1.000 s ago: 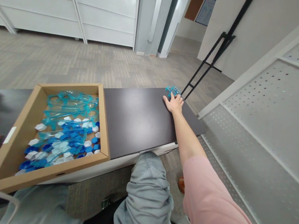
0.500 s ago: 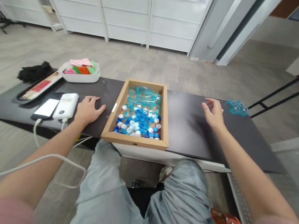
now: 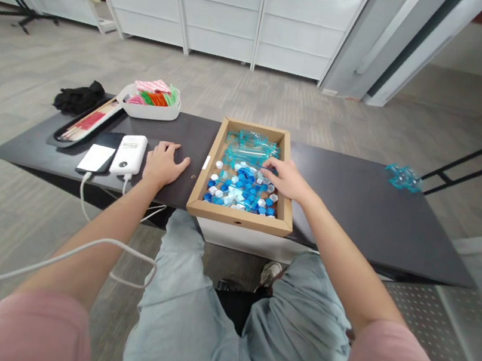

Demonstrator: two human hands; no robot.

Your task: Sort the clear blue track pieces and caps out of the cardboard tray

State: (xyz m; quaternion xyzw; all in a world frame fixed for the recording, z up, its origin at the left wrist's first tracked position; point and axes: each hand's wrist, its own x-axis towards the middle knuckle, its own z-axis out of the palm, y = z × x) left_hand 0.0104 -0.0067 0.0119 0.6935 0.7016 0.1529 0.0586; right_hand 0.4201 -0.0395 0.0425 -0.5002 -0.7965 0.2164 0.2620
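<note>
A shallow cardboard box point(image 3: 239, 219) lies on the dark table. Inside, small blue and white hexagonal pieces point(image 3: 246, 188) fill the near half, and clear turquoise plastic parts point(image 3: 252, 149) lie in the far half. My right hand point(image 3: 285, 178) reaches over the box's right side, its thumb and index finger apart above the pieces; nothing can be seen between them. My left hand point(image 3: 162, 164) rests on the table left of the box, palm down with fingers spread, next to a white power bank point(image 3: 129, 155).
A turquoise plastic assembly point(image 3: 404, 178) sits at the table's right end. To the left are a phone-like device point(image 3: 97, 158), a black tray point(image 3: 87, 121) of sticks, a white container point(image 3: 151, 111) of colourful strips and black cloth point(image 3: 79, 97). A white cable point(image 3: 100, 241) hangs across my left forearm.
My right hand has moved left from over the table's right part to above the box. My left hand stays on the table. The view has shifted slightly.
</note>
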